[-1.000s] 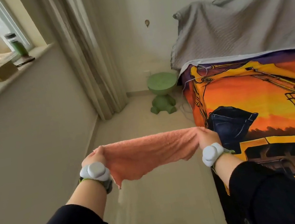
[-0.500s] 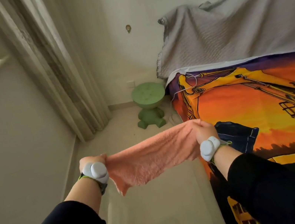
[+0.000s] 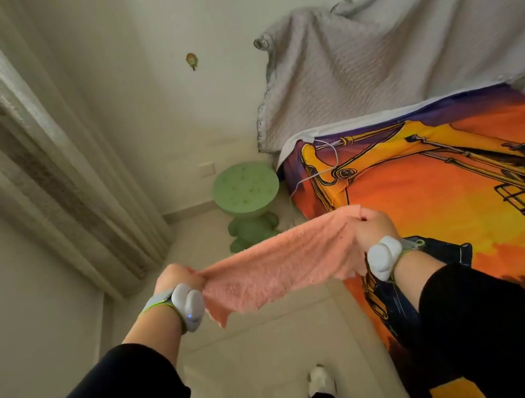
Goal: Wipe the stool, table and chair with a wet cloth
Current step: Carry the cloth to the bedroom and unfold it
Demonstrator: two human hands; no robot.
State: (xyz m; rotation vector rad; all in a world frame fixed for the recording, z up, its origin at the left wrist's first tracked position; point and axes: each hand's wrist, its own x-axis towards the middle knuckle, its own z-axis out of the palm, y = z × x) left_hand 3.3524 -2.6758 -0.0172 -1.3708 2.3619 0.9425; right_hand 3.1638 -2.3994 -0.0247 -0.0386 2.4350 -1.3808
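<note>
A pink cloth (image 3: pixel 282 263) is stretched out between my two hands in front of me. My left hand (image 3: pixel 177 277) grips its left end and my right hand (image 3: pixel 375 227) grips its right end, held a little higher. Both wrists carry white bands. A green round-topped stool (image 3: pixel 245 189) stands on the floor ahead, in the corner beside the bed, beyond the cloth. No table or chair is in view.
A bed with an orange excavator-print cover (image 3: pixel 443 189) fills the right side, a grey blanket (image 3: pixel 386 53) draped over its head. A long curtain (image 3: pixel 22 162) hangs on the left. Tiled floor (image 3: pixel 261 345) runs between them; my white-shod foot (image 3: pixel 319 382) is below.
The view has swung right and moved forward: the window sill has left the frame and the stool appears nearer. My right hand has risen, tilting the cloth.
</note>
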